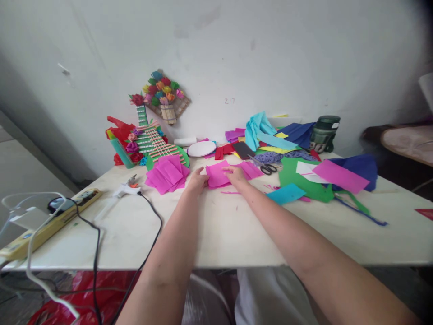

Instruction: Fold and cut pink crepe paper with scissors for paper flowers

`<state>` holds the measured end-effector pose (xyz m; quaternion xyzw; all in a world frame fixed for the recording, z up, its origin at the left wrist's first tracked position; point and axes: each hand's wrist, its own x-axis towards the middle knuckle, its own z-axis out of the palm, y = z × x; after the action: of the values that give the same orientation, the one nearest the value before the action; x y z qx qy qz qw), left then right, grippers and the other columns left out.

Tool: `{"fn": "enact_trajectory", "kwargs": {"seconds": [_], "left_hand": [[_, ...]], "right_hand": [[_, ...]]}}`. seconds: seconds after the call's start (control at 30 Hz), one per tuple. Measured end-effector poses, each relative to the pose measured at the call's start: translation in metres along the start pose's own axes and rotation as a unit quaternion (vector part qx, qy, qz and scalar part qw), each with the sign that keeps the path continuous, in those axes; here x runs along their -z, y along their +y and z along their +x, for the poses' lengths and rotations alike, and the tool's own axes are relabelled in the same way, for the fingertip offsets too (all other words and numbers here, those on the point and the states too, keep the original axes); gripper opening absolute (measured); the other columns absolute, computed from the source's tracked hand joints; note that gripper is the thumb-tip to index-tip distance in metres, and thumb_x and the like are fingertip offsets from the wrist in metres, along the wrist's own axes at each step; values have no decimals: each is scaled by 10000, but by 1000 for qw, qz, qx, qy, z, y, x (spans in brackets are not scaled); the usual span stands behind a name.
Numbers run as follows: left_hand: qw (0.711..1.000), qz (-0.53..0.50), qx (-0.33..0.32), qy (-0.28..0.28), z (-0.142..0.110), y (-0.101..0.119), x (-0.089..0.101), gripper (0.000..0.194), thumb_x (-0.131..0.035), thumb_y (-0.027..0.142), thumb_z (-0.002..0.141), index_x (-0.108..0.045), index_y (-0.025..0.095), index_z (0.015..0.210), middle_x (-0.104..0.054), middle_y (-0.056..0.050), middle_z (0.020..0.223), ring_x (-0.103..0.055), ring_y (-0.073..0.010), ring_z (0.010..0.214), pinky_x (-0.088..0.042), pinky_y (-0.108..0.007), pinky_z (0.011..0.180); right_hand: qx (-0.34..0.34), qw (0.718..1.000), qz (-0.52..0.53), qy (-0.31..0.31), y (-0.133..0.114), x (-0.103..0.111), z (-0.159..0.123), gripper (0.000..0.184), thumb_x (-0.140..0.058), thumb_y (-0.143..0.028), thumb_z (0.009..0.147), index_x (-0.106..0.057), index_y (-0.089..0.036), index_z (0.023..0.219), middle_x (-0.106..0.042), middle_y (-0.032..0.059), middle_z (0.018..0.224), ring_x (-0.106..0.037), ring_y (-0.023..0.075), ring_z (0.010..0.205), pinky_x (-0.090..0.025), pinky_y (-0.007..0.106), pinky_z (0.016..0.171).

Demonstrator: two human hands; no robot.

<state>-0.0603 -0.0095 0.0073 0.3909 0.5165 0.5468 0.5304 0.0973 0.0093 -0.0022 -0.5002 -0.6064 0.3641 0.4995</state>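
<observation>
Both my hands rest on a pink paper square [216, 175] lying on the white table [216, 225]. My left hand [196, 180] pinches the square's left edge between thumb and fingers. My right hand [236, 174] lies on its right part with the fingers pressed flat on the paper. More pink squares [251, 169] lie just right of it, and a stack of pink squares [167, 174] sits to the left. Black-handled scissors [267, 168] lie behind my right hand.
A glue gun [126, 189] with a black cord lies at left, beside a yellow power strip [50, 219]. Paper-flower crafts [152, 140] stand at the back. Green, blue, yellow and pink sheets [314, 178] cover the right side. A dark green jar [324, 134] stands by the wall.
</observation>
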Motion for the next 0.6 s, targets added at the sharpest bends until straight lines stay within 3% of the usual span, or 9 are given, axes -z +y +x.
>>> {"fn": "enact_trajectory", "kwargs": {"seconds": [0.27,0.6], "left_hand": [[1000,-5,-25,-9,-1,0,1,809,-508,-50,649,-294,177,1395,-468,60,497,-518,-98,451,-438,-212,511],[1000,2,-3,-22,1,-1,0,422,-626,4,633,-640,80,1047,-589,-21,583,-571,-102,514,-488,-224,555]], "right_hand": [[16,990,-134,36,9,2,7,257,-557,-62,631,-720,-206,768,-712,31,879,-624,218,926,-449,316,864],[42,983,-177,29,12,1,8,272,-543,-57,632,-723,-222,752,-712,10,838,-625,210,904,-441,310,870]]}}
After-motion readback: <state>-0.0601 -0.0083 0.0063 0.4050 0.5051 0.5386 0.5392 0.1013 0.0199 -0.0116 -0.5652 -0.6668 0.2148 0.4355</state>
